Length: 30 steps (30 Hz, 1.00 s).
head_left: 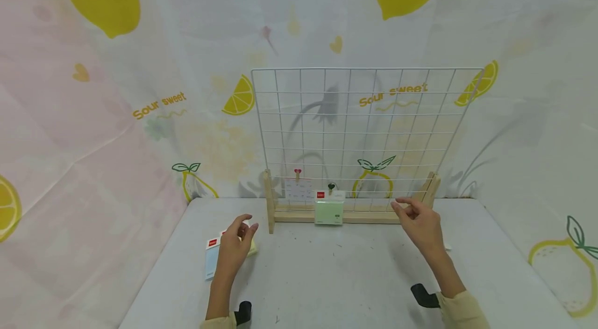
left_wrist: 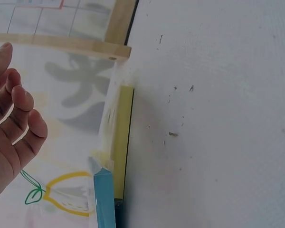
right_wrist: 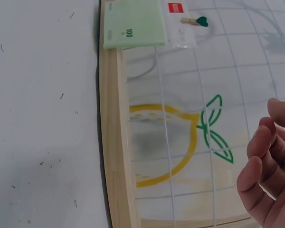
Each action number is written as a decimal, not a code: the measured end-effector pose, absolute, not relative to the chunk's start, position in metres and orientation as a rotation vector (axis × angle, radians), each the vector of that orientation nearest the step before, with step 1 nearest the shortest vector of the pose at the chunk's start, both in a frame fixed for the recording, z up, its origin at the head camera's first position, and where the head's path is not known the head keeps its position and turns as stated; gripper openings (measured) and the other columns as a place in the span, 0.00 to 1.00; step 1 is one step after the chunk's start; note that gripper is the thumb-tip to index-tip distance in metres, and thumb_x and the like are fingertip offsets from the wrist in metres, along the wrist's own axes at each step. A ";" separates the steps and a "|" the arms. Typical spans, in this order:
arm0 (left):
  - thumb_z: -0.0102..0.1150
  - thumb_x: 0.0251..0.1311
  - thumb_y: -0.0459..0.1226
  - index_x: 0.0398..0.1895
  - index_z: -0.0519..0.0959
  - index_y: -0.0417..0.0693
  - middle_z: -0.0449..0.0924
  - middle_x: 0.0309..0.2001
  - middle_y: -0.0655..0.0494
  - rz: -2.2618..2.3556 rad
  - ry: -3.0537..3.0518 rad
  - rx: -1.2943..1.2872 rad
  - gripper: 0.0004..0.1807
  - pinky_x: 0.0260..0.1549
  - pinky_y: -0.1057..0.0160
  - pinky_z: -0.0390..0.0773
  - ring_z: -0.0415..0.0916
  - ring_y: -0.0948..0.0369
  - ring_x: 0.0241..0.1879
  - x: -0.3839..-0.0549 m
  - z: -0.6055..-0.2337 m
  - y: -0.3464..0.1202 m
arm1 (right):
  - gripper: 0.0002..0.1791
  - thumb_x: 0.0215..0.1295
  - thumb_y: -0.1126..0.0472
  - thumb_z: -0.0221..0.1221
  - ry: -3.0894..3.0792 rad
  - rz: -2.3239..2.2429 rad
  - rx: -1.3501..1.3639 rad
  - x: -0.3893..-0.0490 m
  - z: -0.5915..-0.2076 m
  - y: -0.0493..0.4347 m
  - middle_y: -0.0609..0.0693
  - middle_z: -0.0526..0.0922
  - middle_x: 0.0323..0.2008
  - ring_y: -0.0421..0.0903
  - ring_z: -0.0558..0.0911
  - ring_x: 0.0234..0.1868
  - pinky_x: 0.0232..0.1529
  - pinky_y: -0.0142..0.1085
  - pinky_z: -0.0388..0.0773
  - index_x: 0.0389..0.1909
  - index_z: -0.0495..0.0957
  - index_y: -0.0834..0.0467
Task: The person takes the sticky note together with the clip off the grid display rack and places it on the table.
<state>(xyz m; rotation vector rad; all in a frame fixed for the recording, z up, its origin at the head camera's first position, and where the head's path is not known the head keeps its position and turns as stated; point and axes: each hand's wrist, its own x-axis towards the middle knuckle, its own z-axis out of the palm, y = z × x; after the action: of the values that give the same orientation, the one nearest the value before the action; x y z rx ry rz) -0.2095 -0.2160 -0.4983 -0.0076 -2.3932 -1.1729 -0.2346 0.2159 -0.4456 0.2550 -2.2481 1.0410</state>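
A white wire grid [head_left: 369, 68] stands upright on a wooden base [head_left: 294, 217]. On it hangs a light green sticky-note pack [head_left: 329, 213], held by a clothespin with a green heart [head_left: 331, 187]. To its left, a clothespin with a red heart [head_left: 297, 173] holds a printed sheet [head_left: 306, 192]. My left hand [head_left: 235, 247] hovers with bent fingers above a blue pack [head_left: 212, 262] and a yellow pack [left_wrist: 122, 142], partly hiding them. My right hand [head_left: 424, 226], fingers loosely curled, is in front of the grid's lower right. Neither hand holds anything.
The white table [head_left: 345, 287] spreads in front of the grid, with small dark specks on it. Part of a small white object [head_left: 447, 247] shows beside my right wrist. A lemon-printed cloth [head_left: 205, 33] hangs behind and along the sides.
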 end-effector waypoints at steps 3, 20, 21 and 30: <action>0.66 0.62 0.34 0.53 0.78 0.43 0.72 0.27 0.57 -1.174 -2.391 -0.017 0.17 0.28 0.66 0.70 0.70 0.60 0.28 -0.211 -0.498 -0.216 | 0.10 0.61 0.61 0.68 -2.239 1.046 0.275 -0.236 -0.445 0.214 0.44 0.79 0.18 0.37 0.73 0.19 0.19 0.27 0.66 0.40 0.84 0.62; 0.65 0.64 0.36 0.53 0.78 0.44 0.73 0.28 0.56 -1.196 -2.396 0.000 0.16 0.28 0.66 0.71 0.70 0.60 0.29 -0.217 -0.490 -0.207 | 0.11 0.61 0.62 0.69 -2.223 1.110 0.320 -0.243 -0.441 0.199 0.47 0.81 0.19 0.38 0.76 0.19 0.20 0.28 0.69 0.42 0.84 0.62; 0.65 0.64 0.36 0.53 0.78 0.44 0.73 0.28 0.56 -1.192 -2.399 0.004 0.16 0.28 0.66 0.71 0.70 0.60 0.29 -0.217 -0.490 -0.206 | 0.11 0.61 0.62 0.69 -2.223 1.105 0.317 -0.243 -0.440 0.198 0.47 0.81 0.19 0.38 0.76 0.19 0.20 0.29 0.69 0.42 0.84 0.62; 0.64 0.64 0.37 0.54 0.78 0.44 0.73 0.29 0.56 -1.205 -2.400 0.013 0.16 0.30 0.66 0.72 0.71 0.60 0.30 -0.219 -0.490 -0.203 | 0.11 0.61 0.60 0.69 -2.206 1.136 0.319 -0.245 -0.439 0.189 0.47 0.81 0.19 0.38 0.77 0.18 0.20 0.28 0.70 0.41 0.84 0.63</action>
<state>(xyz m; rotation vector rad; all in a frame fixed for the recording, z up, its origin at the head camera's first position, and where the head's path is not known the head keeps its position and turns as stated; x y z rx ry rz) -0.2193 -0.2031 -0.4898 0.0134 -2.3999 -1.2052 -0.2451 0.1889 -0.4386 0.3193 -2.2059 1.1362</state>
